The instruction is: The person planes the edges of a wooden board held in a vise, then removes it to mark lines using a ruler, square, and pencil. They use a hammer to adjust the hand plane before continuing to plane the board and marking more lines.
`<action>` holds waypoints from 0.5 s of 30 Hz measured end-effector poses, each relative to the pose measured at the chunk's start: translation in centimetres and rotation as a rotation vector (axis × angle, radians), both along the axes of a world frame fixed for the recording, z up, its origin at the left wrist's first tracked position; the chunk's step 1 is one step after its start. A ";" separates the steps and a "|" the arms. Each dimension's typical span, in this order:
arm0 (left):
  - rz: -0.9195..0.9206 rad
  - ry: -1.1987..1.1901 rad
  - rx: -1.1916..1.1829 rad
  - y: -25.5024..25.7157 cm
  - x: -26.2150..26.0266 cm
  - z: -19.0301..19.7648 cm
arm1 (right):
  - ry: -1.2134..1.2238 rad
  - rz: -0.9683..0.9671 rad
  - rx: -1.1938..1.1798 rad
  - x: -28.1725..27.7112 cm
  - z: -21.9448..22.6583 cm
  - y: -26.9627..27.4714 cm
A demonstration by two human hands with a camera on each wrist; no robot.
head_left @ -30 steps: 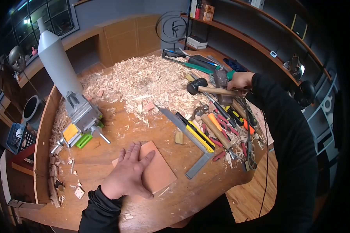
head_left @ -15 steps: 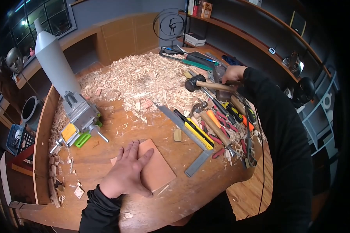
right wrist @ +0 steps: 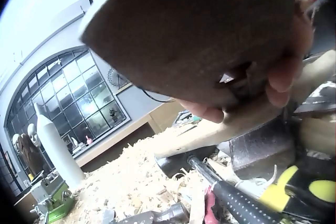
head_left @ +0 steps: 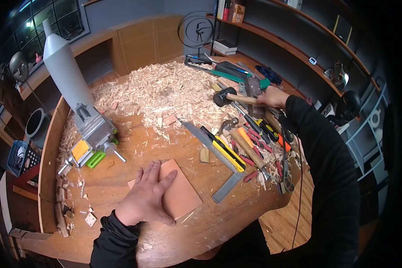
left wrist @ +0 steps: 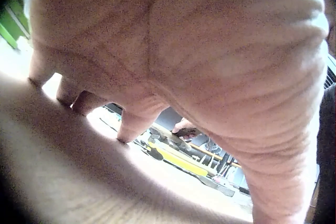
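Note:
Fingers spread, my left hand [head_left: 148,198] lies on a tan square sheet [head_left: 182,196] near the table's front edge. In the left wrist view its fingertips press down on a pale surface. At the right rear my right hand [head_left: 273,97] is over the tool pile, by the wooden handle of a black mallet [head_left: 223,97]. The right wrist view shows its fingers [right wrist: 281,82] curled at a dark, flat metal piece [right wrist: 189,35] with a small hole. The palm and the rest of the grip are hidden behind that piece.
A yellow utility knife [head_left: 229,155] and a metal square [head_left: 228,187] lie between the sheet and the tool pile. Wood shavings [head_left: 161,89] cover the rear of the table [head_left: 236,219]. A grey vise [head_left: 94,129] stands at the left beside a pale bottle-shaped object [head_left: 64,67].
My right hand has shifted left and away, then back toward me over the tools. My left hand and the tan sheet have stayed in place.

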State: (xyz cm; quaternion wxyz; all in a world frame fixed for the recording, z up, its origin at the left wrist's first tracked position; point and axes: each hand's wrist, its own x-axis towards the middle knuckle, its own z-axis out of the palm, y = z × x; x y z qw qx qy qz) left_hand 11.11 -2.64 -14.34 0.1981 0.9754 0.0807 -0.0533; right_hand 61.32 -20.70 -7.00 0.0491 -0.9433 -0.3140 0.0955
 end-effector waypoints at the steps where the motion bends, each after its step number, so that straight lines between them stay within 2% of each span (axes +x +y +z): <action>1: -0.003 -0.003 -0.003 0.0 0.0 0.0 | 0.036 -0.008 0.007 -0.6 0.4 0.1; 4: -0.003 0.004 0.001 0.0 0.0 0.0 | 0.121 -0.068 0.073 -2.1 2.1 0.1; 10: -0.001 0.011 0.001 0.0 0.0 0.1 | 0.208 -0.135 0.171 -1.5 1.8 0.6; 15: -0.001 0.025 -0.018 0.0 0.2 0.3 | 0.290 -0.162 0.153 -0.5 1.8 1.2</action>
